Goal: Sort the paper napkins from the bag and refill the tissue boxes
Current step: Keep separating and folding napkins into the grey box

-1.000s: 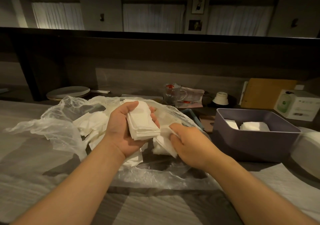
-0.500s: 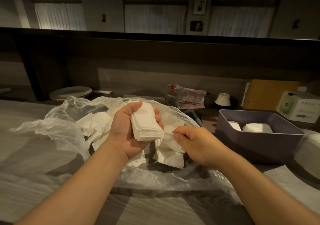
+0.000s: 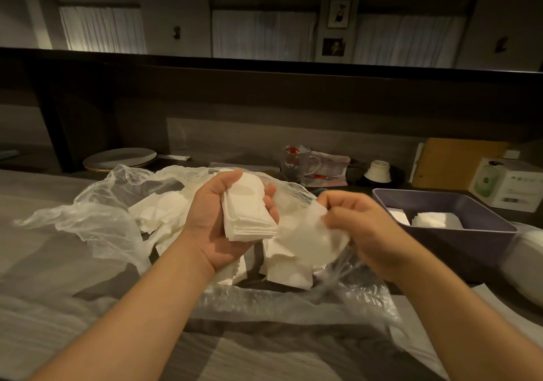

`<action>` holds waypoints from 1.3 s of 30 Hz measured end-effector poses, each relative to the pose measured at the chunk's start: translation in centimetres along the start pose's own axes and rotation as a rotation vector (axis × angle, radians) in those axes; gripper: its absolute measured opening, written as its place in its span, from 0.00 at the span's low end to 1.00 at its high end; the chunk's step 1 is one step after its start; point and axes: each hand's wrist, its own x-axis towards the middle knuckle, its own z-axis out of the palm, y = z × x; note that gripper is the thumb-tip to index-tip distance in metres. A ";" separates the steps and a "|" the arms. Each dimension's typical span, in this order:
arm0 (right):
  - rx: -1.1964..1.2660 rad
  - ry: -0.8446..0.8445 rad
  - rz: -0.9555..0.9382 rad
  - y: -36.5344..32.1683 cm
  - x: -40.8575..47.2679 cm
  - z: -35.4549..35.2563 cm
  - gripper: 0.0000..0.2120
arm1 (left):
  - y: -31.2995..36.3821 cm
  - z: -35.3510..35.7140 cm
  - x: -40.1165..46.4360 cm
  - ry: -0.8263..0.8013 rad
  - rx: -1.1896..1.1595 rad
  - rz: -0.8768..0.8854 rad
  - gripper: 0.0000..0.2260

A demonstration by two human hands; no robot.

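While a neat stack of folded napkins (image 3: 248, 214) lies gripped in the upturned left hand (image 3: 226, 219), the right hand (image 3: 363, 231) beside it pinches one blurred loose napkin (image 3: 308, 233) between closed fingertips. Both hover over the clear plastic bag (image 3: 97, 219) of loose napkins on the grey table (image 3: 44, 307); right of it, a purple box (image 3: 458, 233) holds more napkins

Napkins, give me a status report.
Left hand shut on napkin stack. Right hand pinching one blurred napkin over the plastic bag. Purple box partly filled, unobstructed.
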 end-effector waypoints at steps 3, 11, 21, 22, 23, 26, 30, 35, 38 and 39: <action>0.167 -0.031 -0.069 -0.8 -0.5 0.0 0.12 | -0.5 0.5 -0.2 0.025 0.155 0.007 0.20; -0.042 0.144 -0.088 -0.3 0.3 1.9 0.10 | -1.7 1.0 -0.7 0.005 0.595 -0.049 0.17; -0.067 0.213 -0.062 0.1 0.5 2.6 0.05 | -2.6 1.1 -0.5 -0.132 0.501 -0.156 0.21; -0.064 0.224 -0.073 0.2 0.6 2.8 0.04 | -2.7 1.0 -0.5 -0.159 0.482 -0.152 0.19; -0.061 0.243 -0.097 0.3 0.7 2.9 0.04 | -2.8 1.0 -0.7 -0.174 0.477 -0.141 0.16; -0.116 0.313 -0.194 0.7 0.9 2.8 0.06 | -2.8 1.0 -0.8 -0.135 0.473 -0.124 0.18; -0.337 0.219 -0.204 1.1 1.1 2.6 0.03 | -2.6 1.2 -0.9 -0.132 0.444 -0.079 0.20; -0.362 0.278 -0.181 1.4 1.2 3.3 0.05 | -2.7 0.7 -0.9 -0.227 0.493 -0.062 0.10; -0.261 0.397 -0.182 1.3 1.2 3.6 0.05 | -2.9 0.9 -0.8 -0.195 0.469 0.006 0.07; -0.187 0.437 -0.163 0.9 1.1 3.6 0.05 | -2.9 1.2 -0.9 -0.164 0.461 0.040 0.09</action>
